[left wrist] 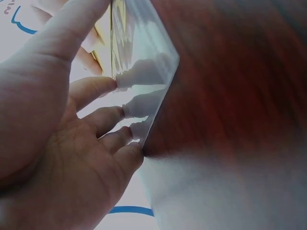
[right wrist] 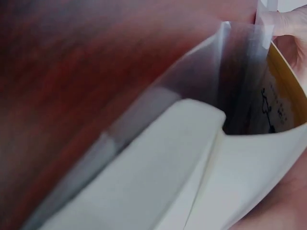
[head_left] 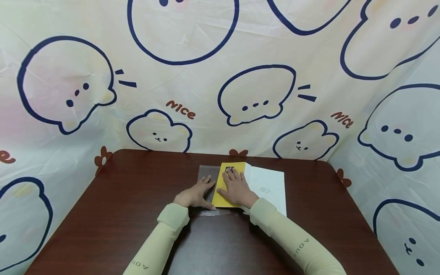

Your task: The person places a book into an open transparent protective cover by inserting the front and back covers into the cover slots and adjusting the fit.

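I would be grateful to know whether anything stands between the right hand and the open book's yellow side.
Nothing visible does: in the head view, the right hand rests directly on the yellow side. The clear plastic shows beyond that side's left edge, by the left hand.

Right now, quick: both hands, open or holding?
Left hand: open, resting on the clear plastic sheet.
Right hand: open, spread on the yellow book cover.

Table [head_left: 137, 191] — dark reddish-brown, wood-grained | on top: clear plastic sheet [head_left: 208, 172] | open booklet [head_left: 255, 179], yellow and white — overlapping sheet
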Available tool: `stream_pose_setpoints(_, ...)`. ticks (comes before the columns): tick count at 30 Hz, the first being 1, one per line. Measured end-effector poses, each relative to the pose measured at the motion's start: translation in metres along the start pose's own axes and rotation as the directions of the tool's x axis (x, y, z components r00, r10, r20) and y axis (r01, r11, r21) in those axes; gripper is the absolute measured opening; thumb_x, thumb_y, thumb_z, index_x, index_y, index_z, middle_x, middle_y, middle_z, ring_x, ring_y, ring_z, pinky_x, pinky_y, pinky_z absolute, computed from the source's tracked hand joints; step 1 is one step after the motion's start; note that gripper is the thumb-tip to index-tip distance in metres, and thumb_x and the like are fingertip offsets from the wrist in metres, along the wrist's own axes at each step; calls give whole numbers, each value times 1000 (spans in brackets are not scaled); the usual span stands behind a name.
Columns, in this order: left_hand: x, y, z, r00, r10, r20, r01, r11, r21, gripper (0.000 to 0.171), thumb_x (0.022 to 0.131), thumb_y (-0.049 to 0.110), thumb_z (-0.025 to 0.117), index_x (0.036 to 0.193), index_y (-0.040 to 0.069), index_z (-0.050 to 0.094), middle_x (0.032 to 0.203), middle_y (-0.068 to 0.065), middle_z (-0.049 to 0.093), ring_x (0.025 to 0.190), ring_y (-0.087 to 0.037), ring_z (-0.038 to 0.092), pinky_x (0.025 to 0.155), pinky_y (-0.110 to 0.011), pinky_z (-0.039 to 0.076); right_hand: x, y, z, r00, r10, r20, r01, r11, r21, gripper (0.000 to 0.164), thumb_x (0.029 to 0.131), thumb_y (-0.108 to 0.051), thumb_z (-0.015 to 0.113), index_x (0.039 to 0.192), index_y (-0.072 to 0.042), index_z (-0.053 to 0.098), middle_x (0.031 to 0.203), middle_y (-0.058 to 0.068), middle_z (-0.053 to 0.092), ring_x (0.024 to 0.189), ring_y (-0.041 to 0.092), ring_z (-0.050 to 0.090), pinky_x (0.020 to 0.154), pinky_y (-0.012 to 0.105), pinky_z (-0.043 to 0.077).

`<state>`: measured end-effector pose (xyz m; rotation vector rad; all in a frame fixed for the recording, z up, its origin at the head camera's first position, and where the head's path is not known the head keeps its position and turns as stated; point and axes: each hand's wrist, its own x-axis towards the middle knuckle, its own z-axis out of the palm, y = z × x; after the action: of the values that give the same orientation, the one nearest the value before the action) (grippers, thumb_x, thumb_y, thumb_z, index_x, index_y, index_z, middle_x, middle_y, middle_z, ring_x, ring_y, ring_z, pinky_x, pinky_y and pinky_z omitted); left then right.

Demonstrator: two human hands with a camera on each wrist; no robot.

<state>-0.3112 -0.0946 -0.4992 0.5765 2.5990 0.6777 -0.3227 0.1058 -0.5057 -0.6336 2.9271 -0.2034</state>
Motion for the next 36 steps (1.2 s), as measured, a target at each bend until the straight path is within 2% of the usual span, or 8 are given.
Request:
stream_pose_setpoints(4,-1,0,0,1000,3,0,-3,1000,5,101,79,39,89,159,9,35,170,-14,17,157,-36,11,120,-57,27,0,2,0,1000,4,7,-4,1000,-5,77,104,-57,42,161,-7,29,168,17,20,157,37,11,124,59,10)
stream_pose_setpoints(17,-2,0,2,1000,-2,-7,2,1000,-4,96,81,39,87,158,11,38,170,-12,19,157,-35,12,120,-57,28,2,7,-1,994,106,-14,-106,994,-23,78,104,-57,45,160,-5,30,168,19,19,157,37,10,125,58,9)
stream_pose_setpoints(24,-2,0,1,1000,-2,-8,2,1000,1,95,81,38,87,158,11,38,169,-13,19,157,-35,12,119,-57,29,1,9,-6,993,113,-14,-113,993,-10,78,104,-55,47,159,-3,30,168,21,19,157,39,10,124,59,8)
stream_pose_setpoints(31,-2,-1,-1,1000,8,-10,-8,1000,4,96,80,34,88,158,10,37,169,-13,19,157,-35,12,120,-55,28,1,15,-9,982,188,-28,-189,982,-29,78,104,-54,47,160,-2,29,168,21,16,157,40,8,124,59,7)
stream_pose_setpoints(36,-3,-1,0,1000,14,-5,-14,1000,-9,96,81,34,88,158,10,37,170,-13,18,157,-35,11,120,-55,28,2,18,-9,977,208,-43,-209,978,-13,77,104,-53,48,159,-1,30,168,23,17,156,41,8,124,60,7)
